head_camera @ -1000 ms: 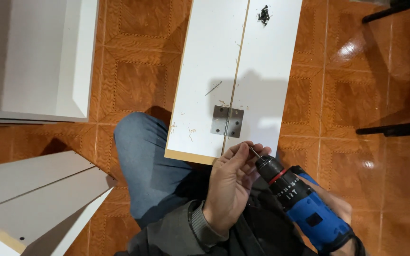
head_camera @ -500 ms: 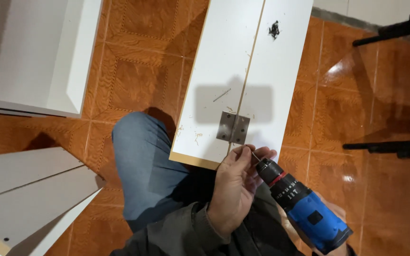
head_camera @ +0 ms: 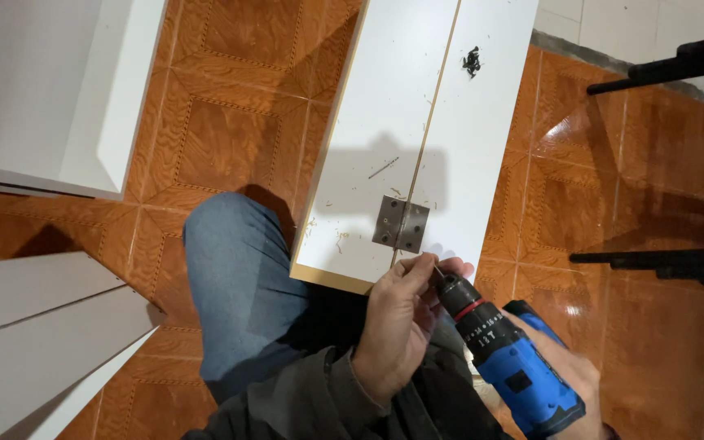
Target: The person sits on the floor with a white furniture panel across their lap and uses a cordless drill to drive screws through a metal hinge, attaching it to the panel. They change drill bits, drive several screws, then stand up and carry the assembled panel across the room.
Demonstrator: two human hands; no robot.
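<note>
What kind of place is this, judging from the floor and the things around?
Probably a room in a home used for assembling furniture: an orange patterned tile floor, white boards joined by a metal hinge, and a blue cordless drill in the hands.

The right hand (head_camera: 572,383) was mostly hidden behind the blue drill (head_camera: 508,363) and cut off by the bottom edge. The left hand (head_camera: 401,322) covered the drill's tip, so what its fingertips pinched was too small to tell. The dark heap (head_camera: 472,60) near the white panel's (head_camera: 385,122) far edge was too small to make out.
</note>
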